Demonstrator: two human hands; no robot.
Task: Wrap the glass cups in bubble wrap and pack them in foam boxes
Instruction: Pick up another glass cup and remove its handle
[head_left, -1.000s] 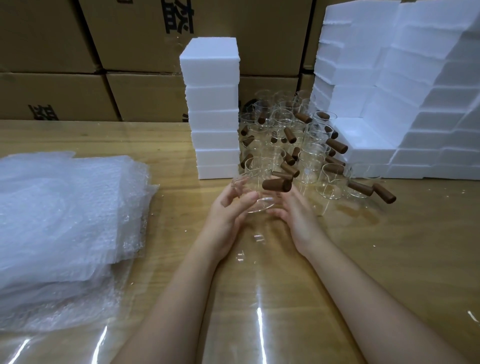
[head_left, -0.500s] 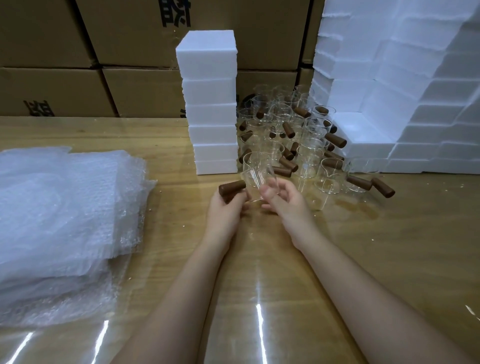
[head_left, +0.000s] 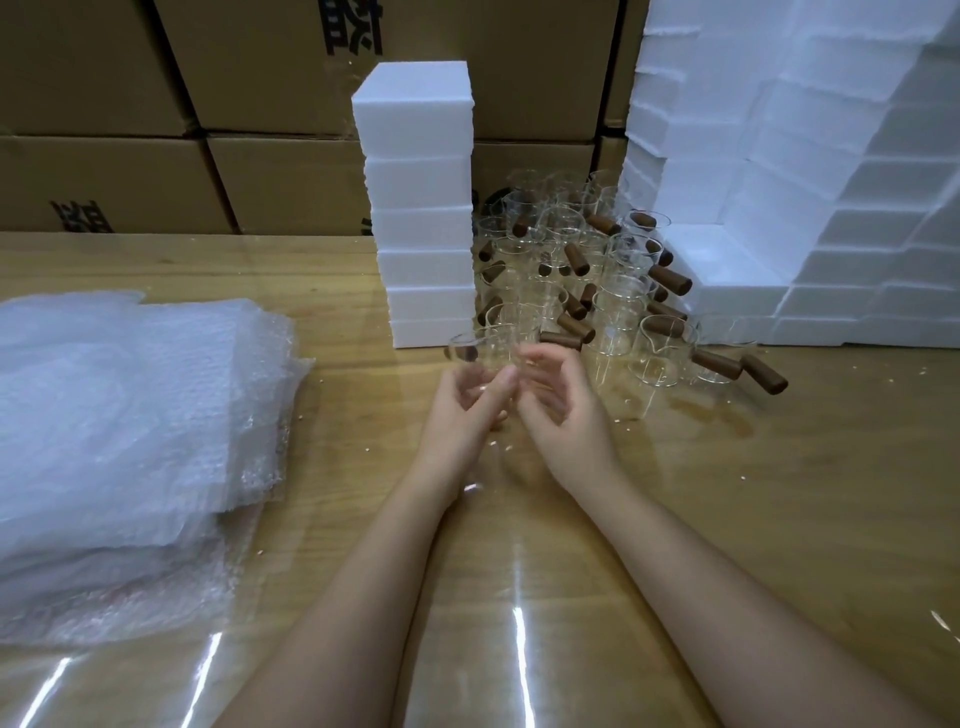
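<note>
A clear glass cup (head_left: 485, 353) is held just above the table in front of me, its rim tilted to the left. My left hand (head_left: 460, 415) grips its lower part from the left, thumb across the glass. My right hand (head_left: 563, 402) curls its fingers against the cup's right side. The cup's wooden handle is hidden. Behind stand several more glass cups (head_left: 618, 306) with brown wooden handles. A thick stack of bubble wrap (head_left: 130, 415) lies at the left. A column of white foam boxes (head_left: 421, 208) rises just behind my hands.
A stepped wall of white foam boxes (head_left: 810, 197) fills the right rear. Cardboard cartons (head_left: 249, 78) line the back. The wooden table (head_left: 779, 493) carries a glossy clear cover and a few foam crumbs.
The cup has been turned in my hands: its brown handle went from the top right to the left and is now out of sight. Both hands stayed in about the same place.
</note>
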